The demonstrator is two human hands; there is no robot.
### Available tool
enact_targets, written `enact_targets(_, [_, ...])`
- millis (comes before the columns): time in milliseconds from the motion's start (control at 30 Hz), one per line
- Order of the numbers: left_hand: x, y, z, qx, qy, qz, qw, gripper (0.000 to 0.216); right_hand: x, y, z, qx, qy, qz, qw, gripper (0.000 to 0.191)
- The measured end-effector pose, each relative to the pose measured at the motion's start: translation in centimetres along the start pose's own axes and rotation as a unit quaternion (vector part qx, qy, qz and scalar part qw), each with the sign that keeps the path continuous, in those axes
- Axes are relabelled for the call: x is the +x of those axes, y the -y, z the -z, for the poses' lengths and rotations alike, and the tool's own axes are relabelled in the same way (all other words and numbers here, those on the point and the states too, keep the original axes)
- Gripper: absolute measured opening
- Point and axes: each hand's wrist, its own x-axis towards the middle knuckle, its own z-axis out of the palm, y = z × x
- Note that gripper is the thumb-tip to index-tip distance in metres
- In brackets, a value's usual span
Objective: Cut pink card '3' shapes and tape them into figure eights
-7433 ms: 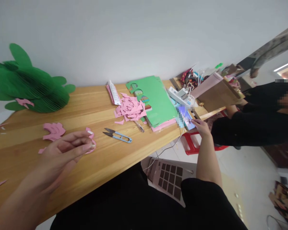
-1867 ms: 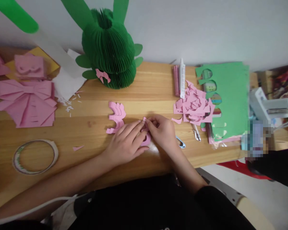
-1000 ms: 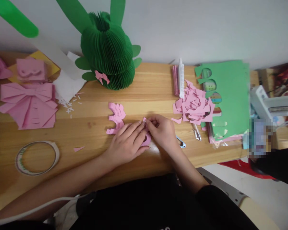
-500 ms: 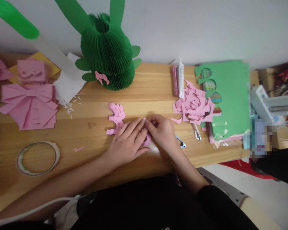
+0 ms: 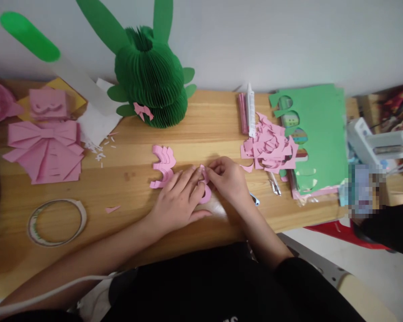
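Note:
My left hand (image 5: 177,201) lies on the wooden table (image 5: 130,179) with its fingers pressing down on a curved pink paper piece (image 5: 205,193). My right hand (image 5: 227,178) pinches the top end of that same piece, fingers closed together. Just to the left lies a small stack of curved pink paper cutouts (image 5: 162,166). Blue thread snips (image 5: 255,199) peek out from under my right wrist.
A green honeycomb paper figure (image 5: 149,80) stands at the back. A pink paper bow (image 5: 45,150) and a tape roll (image 5: 57,222) lie left. Pink scraps (image 5: 268,145), a glue tube (image 5: 250,109) and green card sheets (image 5: 312,134) lie right, with a power strip (image 5: 372,143).
Earlier my right hand was out at a phone on the right; since then both hands have met on the pink piece. Over the last second they barely shift.

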Motion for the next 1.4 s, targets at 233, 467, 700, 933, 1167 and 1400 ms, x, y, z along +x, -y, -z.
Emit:
enact_targets(233, [-0.6,0.8,-0.1,-0.124,-0.03,0.029,0.991,0.048,0.3,-0.7,0.5,0.168,0.048,-0.008,0.985,0.016])
enact_targets(467, [-0.1,0.9,1.7,-0.498,-0.066,0.212,0.838,0.021,-1.4,-0.5,2.8,0.286,0.057,0.041,0.956,0.026])
enact_targets(700, [0.1,0.3,2.3,-0.654,-0.041,0.276,0.704,0.019,-5.2,0.7,2.7,0.313,0.119,0.046,0.941,0.024])
enact_targets(933, [-0.3,-0.4,3.2,-0.543,-0.05,0.205,0.813,0.021,-5.9,0.7,2.1,0.348,0.101,-0.002,0.932,0.029])
enact_targets(1167, [-1.0,-0.9,3.2,-0.39,-0.067,0.131,0.909,0.024,-6.0,-0.2,1.9,0.326,0.148,-0.011,0.934,0.031])
enact_targets(1400, [-1.3,-0.6,1.7,-0.099,-0.045,0.07,0.992,0.021,-4.1,-1.9,2.1,0.157,0.117,0.014,0.98,0.014])
